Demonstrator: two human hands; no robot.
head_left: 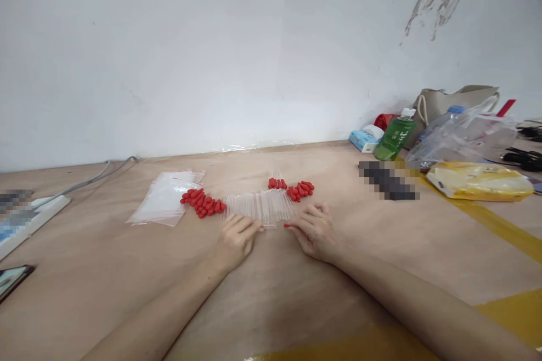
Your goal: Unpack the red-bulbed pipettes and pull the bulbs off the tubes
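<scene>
Between the thumb and fingers of my left hand [237, 236] is a clear thin tube [269, 227], its free end pointing right. My right hand [317, 231] pinches a small red rubber bulb [287, 225], a short gap away from the tube's end. Just beyond both hands lies a row of clear tubes [259, 206] side by side. Red bulbs [203, 203] are heaped at the row's left end, and another heap of red bulbs [300, 190] lies at its right. Behind the row, several red-bulbed droppers [277, 183] point toward the wall.
Clear plastic bags [163, 197] are stacked on the left. A phone [14, 279] and a grey cable [84, 180] are farther left. At the right stand a green bottle [394, 136], a tissue pack [364, 139], a beige bag [457, 98] and a yellow-white packet [480, 181].
</scene>
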